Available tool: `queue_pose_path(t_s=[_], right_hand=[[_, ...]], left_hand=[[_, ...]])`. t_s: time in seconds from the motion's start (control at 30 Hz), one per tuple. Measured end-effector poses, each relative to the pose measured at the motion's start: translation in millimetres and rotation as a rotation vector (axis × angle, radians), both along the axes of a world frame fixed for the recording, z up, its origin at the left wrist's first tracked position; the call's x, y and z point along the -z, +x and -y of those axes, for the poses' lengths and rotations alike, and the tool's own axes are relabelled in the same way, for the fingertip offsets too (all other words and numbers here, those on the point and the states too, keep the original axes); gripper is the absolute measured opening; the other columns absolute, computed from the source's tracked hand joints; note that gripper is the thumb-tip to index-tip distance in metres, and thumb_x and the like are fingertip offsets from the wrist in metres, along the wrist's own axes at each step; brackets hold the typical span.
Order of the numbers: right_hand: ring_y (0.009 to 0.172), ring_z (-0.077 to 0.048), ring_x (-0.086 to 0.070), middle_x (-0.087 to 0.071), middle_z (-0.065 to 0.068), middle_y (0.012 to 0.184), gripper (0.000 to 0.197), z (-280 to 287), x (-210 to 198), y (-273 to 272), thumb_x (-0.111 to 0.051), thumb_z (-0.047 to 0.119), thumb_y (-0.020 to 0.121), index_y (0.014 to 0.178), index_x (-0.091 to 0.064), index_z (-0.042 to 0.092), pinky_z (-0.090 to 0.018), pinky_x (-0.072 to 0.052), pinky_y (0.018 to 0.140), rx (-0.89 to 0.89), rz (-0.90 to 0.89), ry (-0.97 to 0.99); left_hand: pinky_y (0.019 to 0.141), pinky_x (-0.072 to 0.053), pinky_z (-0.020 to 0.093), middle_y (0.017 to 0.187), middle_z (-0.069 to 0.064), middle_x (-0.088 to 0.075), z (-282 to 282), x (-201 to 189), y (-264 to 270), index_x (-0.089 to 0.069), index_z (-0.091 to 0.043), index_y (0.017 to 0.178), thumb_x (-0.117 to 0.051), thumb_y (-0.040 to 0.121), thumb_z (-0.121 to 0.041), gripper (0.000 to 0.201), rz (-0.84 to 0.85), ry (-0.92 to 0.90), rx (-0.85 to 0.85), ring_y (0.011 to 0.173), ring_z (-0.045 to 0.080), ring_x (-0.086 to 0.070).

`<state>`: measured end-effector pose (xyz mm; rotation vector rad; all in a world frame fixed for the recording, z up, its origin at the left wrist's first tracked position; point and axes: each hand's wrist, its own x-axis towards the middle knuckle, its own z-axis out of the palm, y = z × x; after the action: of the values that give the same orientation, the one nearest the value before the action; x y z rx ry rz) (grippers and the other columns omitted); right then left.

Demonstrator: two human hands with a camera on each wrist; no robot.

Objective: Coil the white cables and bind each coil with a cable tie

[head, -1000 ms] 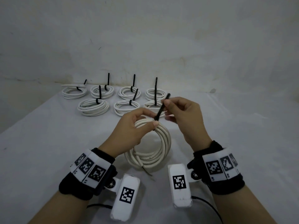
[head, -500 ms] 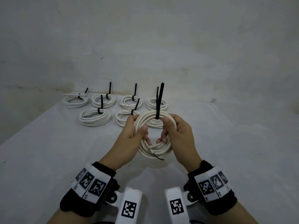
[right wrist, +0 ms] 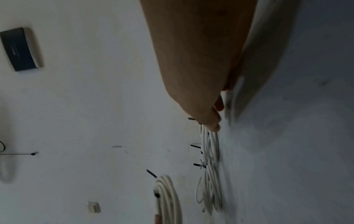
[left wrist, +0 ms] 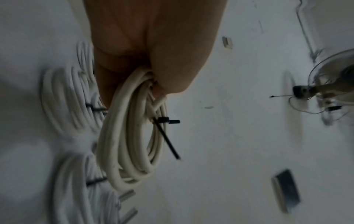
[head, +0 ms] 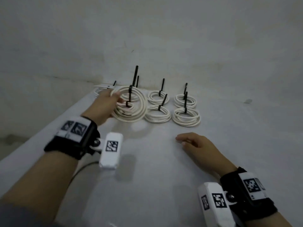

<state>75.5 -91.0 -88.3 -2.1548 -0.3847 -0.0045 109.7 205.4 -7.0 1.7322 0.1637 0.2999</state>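
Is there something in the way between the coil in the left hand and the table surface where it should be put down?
Yes. The coil held by the left hand hangs over the left finished coils, hiding them; bare table lies nearer.

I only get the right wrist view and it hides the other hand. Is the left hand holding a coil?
Observer: Yes. In the head view, the left hand grips a coil above the finished coils.
Operator: Is its tie closed?
Observer: The left wrist view shows the black cable tie closed round the strands, with its tail sticking out.
Operator: Is my right hand empty?
Observer: Yes. In the head view, the right hand is open and holds nothing, low over the table.
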Motion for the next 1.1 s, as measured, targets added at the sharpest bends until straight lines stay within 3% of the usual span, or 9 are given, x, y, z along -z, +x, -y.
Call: queue_pose_path(t_s=[0.13,0.3,0.43,0.53,0.7,0.87,0.93,1.0,1.1], right_hand=[[0.108,0.017,-0.049,-0.059,0.02,0.12,0.022,-3,2,-3,-0.059,0.014,0.092,0.106,-0.069,0.028,0.004,-0.032,0.084,-0.067,0.003,-0.091],[0.107,0.019,-0.048,-0.058,0.02,0.122,0.021,-5,-1,-4,-0.059,0.015,0.092,0.105,-0.071,0.027,0.004,-0.033,0.083,-0.104,0.014,-0.108],[0.106,0.016,-0.051,-0.06,0.018,0.12,0.02,-8,-2,-1,-0.061,0.013,0.091,0.102,-0.072,0.025,0.003,-0.033,0.082,-0.105,0.023,-0.112],[0.107,0.014,-0.052,-0.061,0.019,0.119,0.02,-10,-3,-1,-0.061,0.014,0.091,0.1,-0.072,0.027,0.002,-0.034,0.082,-0.107,0.02,-0.109],[0.105,0.014,-0.053,-0.061,0.019,0.118,0.019,-12,-5,-2,-0.061,0.013,0.09,0.098,-0.073,0.026,0.002,-0.035,0.08,-0.096,0.012,-0.109],[0.104,0.013,-0.054,-0.062,0.018,0.116,0.019,-13,-5,-1,-0.061,0.012,0.09,0.096,-0.074,0.025,0.002,-0.035,0.08,-0.094,0.013,-0.105],[0.103,0.014,-0.054,-0.062,0.018,0.116,0.019,-12,-5,-1,-0.061,0.012,0.09,0.095,-0.074,0.025,0.002,-0.035,0.08,-0.096,0.01,-0.107],[0.103,0.014,-0.054,-0.063,0.02,0.115,0.02,-11,-5,0,-0.061,0.013,0.09,0.094,-0.074,0.027,0.002,-0.035,0.08,-0.094,0.015,-0.114],[0.103,0.013,-0.055,-0.063,0.021,0.115,0.02,-11,-4,0,-0.061,0.014,0.09,0.092,-0.074,0.029,0.001,-0.035,0.08,-0.091,0.015,-0.111]], left_hand=[[0.05,-0.037,0.023,0.074,0.011,-0.052,-74,10,28,-0.054,-0.008,0.075,-0.043,0.101,-0.025,0.033,-0.114,0.113,-0.198,0.047,0.021,-0.048],[0.05,-0.042,0.028,0.073,0.007,-0.059,-129,36,48,-0.06,0.001,0.105,-0.043,0.1,-0.022,0.029,-0.225,0.099,-0.365,0.053,0.021,-0.05],[0.054,-0.043,0.029,0.088,0.017,-0.063,-141,51,66,-0.066,0.006,0.097,-0.042,0.1,-0.026,0.039,-0.262,0.193,-0.39,0.056,0.027,-0.051],[0.067,-0.046,0.036,0.077,0.017,-0.064,-144,55,78,-0.067,0.009,0.093,-0.04,0.1,-0.029,0.047,-0.265,0.232,-0.378,0.062,0.031,-0.055],[0.077,-0.042,0.043,0.097,0.038,-0.06,-148,54,87,-0.061,0.019,0.089,-0.038,0.102,-0.029,0.055,-0.236,0.549,-0.398,0.091,0.046,-0.058],[0.079,-0.041,0.043,0.066,0.024,-0.049,-143,47,96,-0.046,0.003,0.059,-0.034,0.097,-0.055,0.07,-0.322,0.656,-0.309,0.084,0.042,-0.055],[0.087,-0.043,0.042,0.092,0.025,-0.06,-140,42,99,-0.06,0.003,0.092,-0.041,0.071,-0.084,0.091,-0.459,0.78,-0.181,0.1,0.041,-0.057],[0.097,-0.04,0.042,0.132,0.02,-0.05,-138,43,99,-0.044,-0.004,0.133,-0.054,0.056,-0.088,0.114,-0.561,0.934,-0.072,0.121,0.038,-0.048],[0.106,-0.037,0.045,0.145,0.015,-0.038,-142,51,98,-0.031,-0.009,0.143,-0.061,0.043,-0.085,0.129,-0.527,1.035,-0.028,0.129,0.035,-0.041]])
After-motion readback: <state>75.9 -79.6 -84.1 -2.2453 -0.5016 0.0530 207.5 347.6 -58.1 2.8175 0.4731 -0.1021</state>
